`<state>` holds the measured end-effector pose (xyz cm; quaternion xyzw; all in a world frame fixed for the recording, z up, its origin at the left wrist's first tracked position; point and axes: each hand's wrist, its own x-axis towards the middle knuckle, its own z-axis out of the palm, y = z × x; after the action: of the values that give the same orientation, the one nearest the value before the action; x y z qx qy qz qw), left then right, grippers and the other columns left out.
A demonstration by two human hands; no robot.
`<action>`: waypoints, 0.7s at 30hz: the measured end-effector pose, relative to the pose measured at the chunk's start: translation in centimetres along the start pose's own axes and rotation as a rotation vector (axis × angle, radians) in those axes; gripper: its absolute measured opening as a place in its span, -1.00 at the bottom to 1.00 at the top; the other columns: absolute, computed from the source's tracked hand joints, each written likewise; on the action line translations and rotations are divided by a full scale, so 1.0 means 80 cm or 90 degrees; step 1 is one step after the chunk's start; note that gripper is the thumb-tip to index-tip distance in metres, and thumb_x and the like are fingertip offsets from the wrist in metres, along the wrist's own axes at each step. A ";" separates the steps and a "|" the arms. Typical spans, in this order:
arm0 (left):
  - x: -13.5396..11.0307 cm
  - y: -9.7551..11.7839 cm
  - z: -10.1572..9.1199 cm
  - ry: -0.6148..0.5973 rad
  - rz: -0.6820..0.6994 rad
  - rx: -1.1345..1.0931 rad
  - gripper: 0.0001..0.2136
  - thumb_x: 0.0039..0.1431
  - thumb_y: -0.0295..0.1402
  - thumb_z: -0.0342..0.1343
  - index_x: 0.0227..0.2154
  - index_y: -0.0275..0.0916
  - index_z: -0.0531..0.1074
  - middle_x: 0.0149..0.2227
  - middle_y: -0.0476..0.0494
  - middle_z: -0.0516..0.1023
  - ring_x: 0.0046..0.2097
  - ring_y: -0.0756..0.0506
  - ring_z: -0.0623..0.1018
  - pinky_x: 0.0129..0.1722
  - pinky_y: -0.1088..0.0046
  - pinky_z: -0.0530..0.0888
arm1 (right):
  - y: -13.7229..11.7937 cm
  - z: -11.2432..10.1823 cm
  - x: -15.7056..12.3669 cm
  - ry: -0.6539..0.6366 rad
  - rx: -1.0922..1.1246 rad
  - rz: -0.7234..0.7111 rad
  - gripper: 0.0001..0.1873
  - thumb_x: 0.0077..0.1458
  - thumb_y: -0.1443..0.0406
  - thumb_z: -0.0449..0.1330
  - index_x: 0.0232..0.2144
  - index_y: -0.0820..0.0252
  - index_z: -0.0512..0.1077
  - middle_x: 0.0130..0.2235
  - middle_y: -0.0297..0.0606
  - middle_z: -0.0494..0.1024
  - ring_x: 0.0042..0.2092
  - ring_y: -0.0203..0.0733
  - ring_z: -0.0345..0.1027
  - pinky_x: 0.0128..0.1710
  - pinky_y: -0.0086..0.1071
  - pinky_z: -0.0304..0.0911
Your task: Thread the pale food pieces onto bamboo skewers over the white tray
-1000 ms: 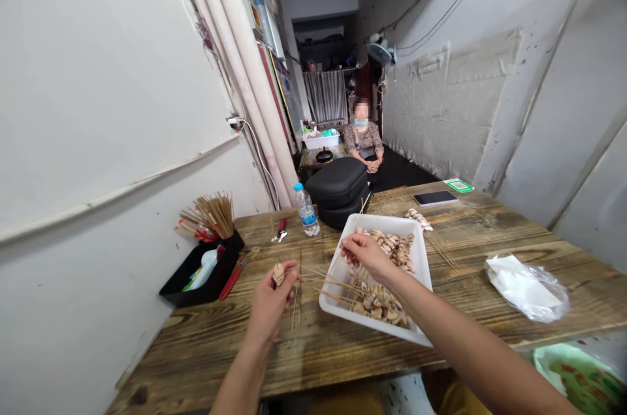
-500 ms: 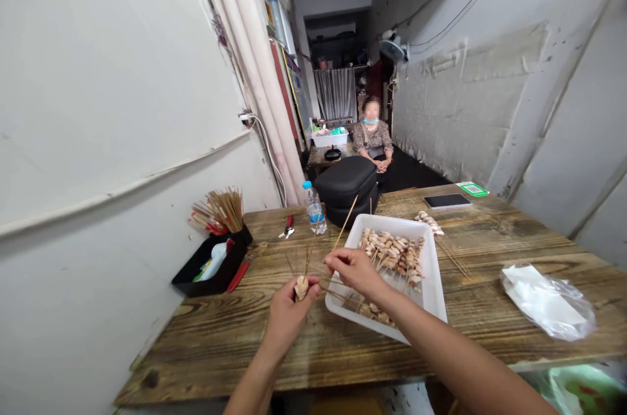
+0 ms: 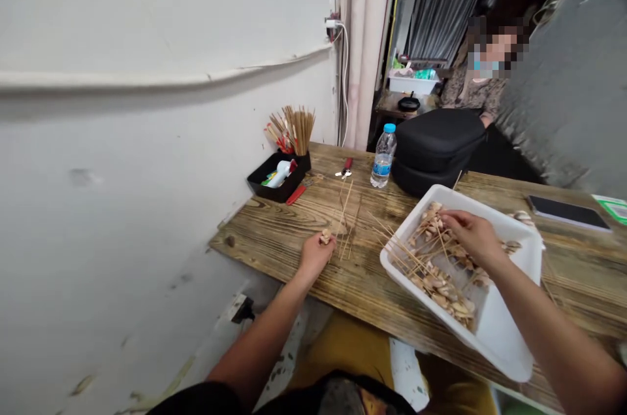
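Note:
My left hand (image 3: 315, 253) rests on the wooden table (image 3: 274, 242) and pinches a small pale piece of food (image 3: 325, 236) beside several loose bamboo skewers (image 3: 345, 214). My right hand (image 3: 469, 232) reaches into the white tray (image 3: 499, 330), fingers curled down among skewered food pieces (image 3: 441, 281); I cannot make out what they grip. Several skewer ends stick out over the tray's left rim.
A black box (image 3: 277, 180) with upright bamboo sticks (image 3: 294, 127) stands by the wall. A water bottle (image 3: 383, 156), a black case (image 3: 435, 147) and small red pliers (image 3: 345, 168) sit at the table's far side. A phone (image 3: 568, 211) lies far right. A seated person (image 3: 482, 75) is beyond.
My view swung left and down. My right hand moved from beside the left hand into the tray, and the skewer it held up is no longer raised. My left hand lowered to the table.

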<state>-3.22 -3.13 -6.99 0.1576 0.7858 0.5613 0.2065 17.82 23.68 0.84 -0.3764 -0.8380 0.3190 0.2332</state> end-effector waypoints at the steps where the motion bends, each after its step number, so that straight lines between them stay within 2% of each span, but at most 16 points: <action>1: 0.003 -0.004 0.005 -0.009 -0.005 -0.015 -0.79 -0.09 -0.30 0.11 -0.38 -0.31 0.47 -0.55 -0.02 0.47 -0.56 0.03 0.41 -0.55 0.56 0.29 | 0.007 0.002 0.006 -0.003 -0.094 -0.013 -0.65 0.06 0.14 0.10 -0.24 0.22 0.53 -0.26 -0.15 0.57 -0.25 -0.11 0.41 -0.19 -0.27 0.29; 3: 0.009 -0.008 0.013 -0.032 0.005 -0.039 -0.77 -0.08 -0.28 0.11 -0.36 -0.31 0.46 -0.54 -0.02 0.48 -0.56 0.03 0.41 -0.55 0.56 0.30 | 0.013 0.009 0.016 -0.005 -0.280 -0.054 -0.69 0.05 0.21 0.11 -0.23 0.21 0.55 -0.15 -0.11 0.54 -0.13 -0.04 0.35 -0.08 -0.22 0.21; 5: 0.013 -0.008 0.016 -0.050 0.038 -0.040 -0.77 -0.07 -0.27 0.12 -0.35 -0.30 0.47 -0.50 -0.04 0.49 -0.53 0.02 0.43 -0.50 0.54 0.34 | 0.014 0.017 0.022 -0.003 -0.421 -0.085 -0.69 0.07 0.21 0.12 -0.20 0.20 0.55 -0.07 -0.06 0.47 -0.04 0.06 0.25 -0.05 -0.16 0.15; 9: 0.012 0.001 0.009 -0.044 0.106 -0.025 -0.76 -0.04 -0.23 0.12 -0.35 -0.29 0.48 -0.42 -0.09 0.53 -0.41 -0.03 0.48 -0.37 0.50 0.39 | 0.010 0.035 0.034 -0.031 -0.564 -0.100 -0.65 0.10 0.12 0.11 -0.16 0.16 0.53 -0.12 0.00 0.41 -0.04 0.13 0.14 -0.10 -0.13 0.08; 14: -0.003 0.034 0.000 -0.005 0.136 -0.025 -0.71 -0.01 -0.14 0.12 -0.37 -0.28 0.49 -0.39 -0.09 0.55 -0.31 -0.08 0.50 -0.26 0.45 0.39 | 0.002 0.048 0.042 -0.067 -0.598 -0.107 -0.73 0.06 0.17 0.15 -0.28 0.22 0.53 -0.19 0.01 0.42 -0.09 0.11 0.18 -0.16 -0.16 0.08; 18: -0.016 0.071 -0.003 -0.003 0.119 -0.049 -0.63 -0.06 -0.05 0.15 -0.37 -0.29 0.49 -0.41 -0.09 0.54 -0.32 -0.09 0.48 -0.29 0.45 0.38 | -0.001 0.052 0.039 -0.041 -0.571 -0.123 -0.79 0.05 0.29 0.14 -0.25 0.23 0.49 -0.17 -0.01 0.44 -0.10 0.05 0.20 -0.17 -0.20 0.08; 21: -0.035 0.108 -0.003 -0.040 0.133 -0.118 -0.56 -0.04 0.03 0.13 -0.33 -0.31 0.47 -0.42 -0.10 0.50 -0.39 -0.02 0.42 -0.40 0.51 0.35 | 0.001 0.052 0.036 -0.029 -0.543 -0.097 -0.78 0.02 0.29 0.15 -0.26 0.28 0.46 -0.17 0.00 0.44 -0.11 0.06 0.19 -0.19 -0.21 0.07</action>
<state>-0.81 -1.92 1.67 0.2365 0.7032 0.6444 0.1854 13.53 24.49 -1.65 -0.3694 -0.9249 -0.0661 0.0611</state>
